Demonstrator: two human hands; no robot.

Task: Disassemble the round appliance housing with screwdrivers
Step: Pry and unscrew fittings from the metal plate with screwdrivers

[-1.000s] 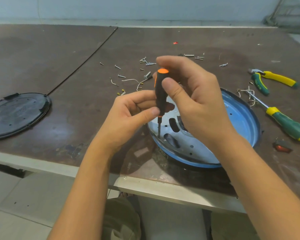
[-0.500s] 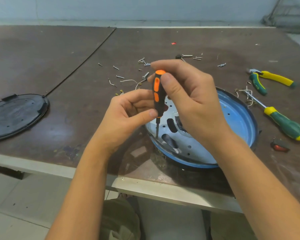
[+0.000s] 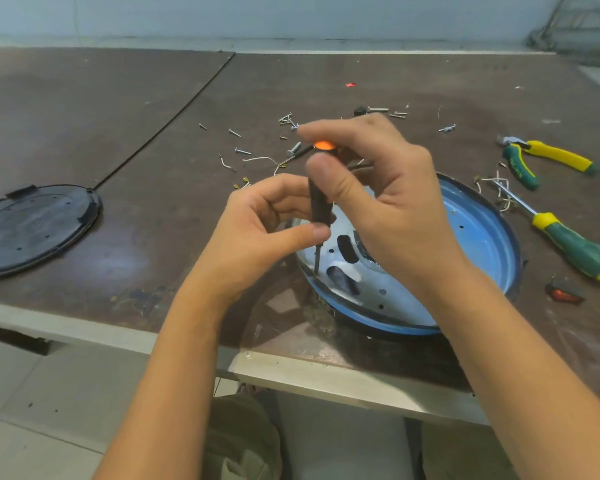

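glossy blue metal housing (image 3: 482, 237), worn wood table (image 3: 153, 150)

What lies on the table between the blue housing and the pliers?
Head view: white wire scraps and the bare shaft of the green-and-yellow screwdriver lie between the blue housing and the pliers.

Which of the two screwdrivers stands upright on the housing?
The black, orange-capped screwdriver, held by the left hand and right hand, tip down on the blue housing. The green-and-yellow screwdriver lies flat on the table.
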